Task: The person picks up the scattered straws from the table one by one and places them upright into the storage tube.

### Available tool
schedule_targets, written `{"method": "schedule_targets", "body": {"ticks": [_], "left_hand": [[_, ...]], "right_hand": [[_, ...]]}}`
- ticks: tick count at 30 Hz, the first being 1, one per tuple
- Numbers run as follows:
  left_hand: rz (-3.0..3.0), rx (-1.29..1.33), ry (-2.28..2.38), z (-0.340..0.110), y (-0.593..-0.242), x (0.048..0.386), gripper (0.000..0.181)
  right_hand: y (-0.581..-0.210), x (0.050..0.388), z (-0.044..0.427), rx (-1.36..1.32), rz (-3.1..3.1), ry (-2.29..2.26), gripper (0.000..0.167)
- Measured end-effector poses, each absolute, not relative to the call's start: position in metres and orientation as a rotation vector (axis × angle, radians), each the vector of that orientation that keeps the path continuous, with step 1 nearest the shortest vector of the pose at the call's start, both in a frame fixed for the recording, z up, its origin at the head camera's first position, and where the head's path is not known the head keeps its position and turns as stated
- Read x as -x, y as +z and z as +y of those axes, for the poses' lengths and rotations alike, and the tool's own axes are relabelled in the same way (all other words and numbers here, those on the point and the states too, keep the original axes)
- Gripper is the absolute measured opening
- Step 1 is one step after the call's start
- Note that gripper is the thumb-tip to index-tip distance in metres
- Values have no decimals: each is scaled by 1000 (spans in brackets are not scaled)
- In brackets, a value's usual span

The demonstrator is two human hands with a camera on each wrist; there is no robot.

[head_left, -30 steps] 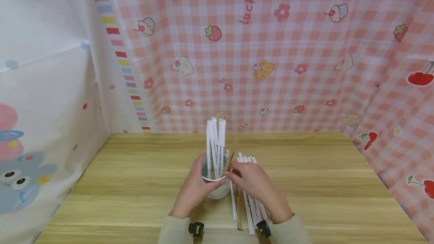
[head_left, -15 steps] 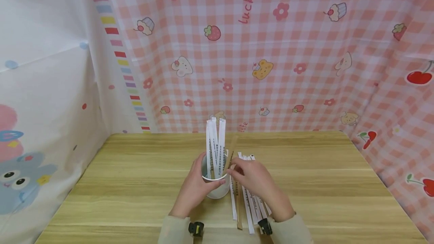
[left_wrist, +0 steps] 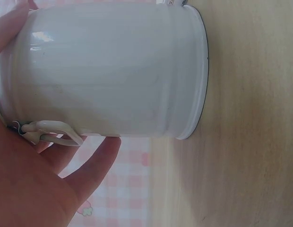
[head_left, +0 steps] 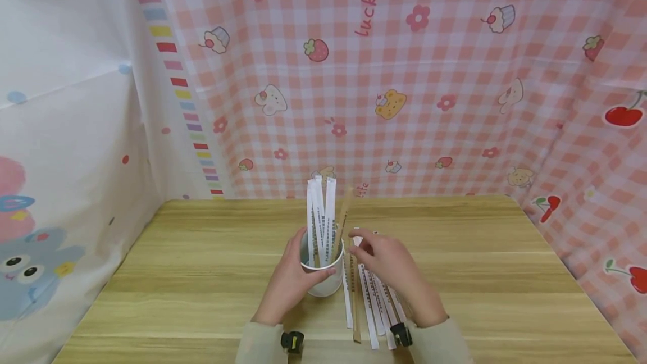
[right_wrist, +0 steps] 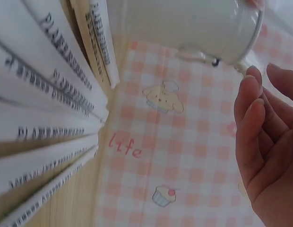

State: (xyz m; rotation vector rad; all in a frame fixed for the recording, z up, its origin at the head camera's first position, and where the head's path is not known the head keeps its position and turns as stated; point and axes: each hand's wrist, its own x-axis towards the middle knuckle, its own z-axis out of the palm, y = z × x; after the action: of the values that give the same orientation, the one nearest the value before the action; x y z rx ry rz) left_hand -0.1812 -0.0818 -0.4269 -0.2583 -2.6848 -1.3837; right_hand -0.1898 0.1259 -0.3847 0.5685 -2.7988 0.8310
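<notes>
A white pail (head_left: 326, 286) with small side loops stands upright on the table; the left wrist view shows its glossy wall (left_wrist: 99, 71) close up. My left hand (head_left: 290, 286) holds it near the rim, thumb in front and fingers around the far side. Several white paper-wrapped straws (head_left: 330, 201) stand in the pail. One brown-wrapped straw (head_left: 345, 215) leans at its right side. Just right of the rim is my right hand (head_left: 386, 257), apart from the brown straw. In the right wrist view its fingers (right_wrist: 250, 118) are loosely bent, with nothing visible between them and the thumb.
Several white-wrapped straws (head_left: 373, 313) lie side by side on the wooden table (head_left: 202, 285), partly under the right hand and forearm. A brown-wrapped straw (head_left: 356, 316) lies among them. A pink checked cloth (head_left: 323, 83) hangs behind the table.
My right hand has let go of the brown-wrapped straw, which now leans in the pail, and has drawn back to the right. The left hand and pail have stayed in place.
</notes>
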Motion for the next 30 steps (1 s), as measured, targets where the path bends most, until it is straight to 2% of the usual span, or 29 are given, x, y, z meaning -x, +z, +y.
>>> {"method": "schedule_targets", "body": {"ticks": [10, 16, 24, 30], "left_hand": [[-2687, 226, -1378, -81, -428, 181, 100], [-2690, 221, -1378, -82, -429, 181, 100], [-2701, 211, -1386, -82, -427, 180, 100], [-2706, 208, -1392, -82, -427, 181, 101]], "right_hand": [[-384, 198, 154, -369, -2837, 1067, 40], [-395, 204, 168, -243, -2933, 1001, 44], [-410, 210, 176, -144, -3036, 891, 40], [-421, 209, 181, -125, -3192, 963, 59]]}}
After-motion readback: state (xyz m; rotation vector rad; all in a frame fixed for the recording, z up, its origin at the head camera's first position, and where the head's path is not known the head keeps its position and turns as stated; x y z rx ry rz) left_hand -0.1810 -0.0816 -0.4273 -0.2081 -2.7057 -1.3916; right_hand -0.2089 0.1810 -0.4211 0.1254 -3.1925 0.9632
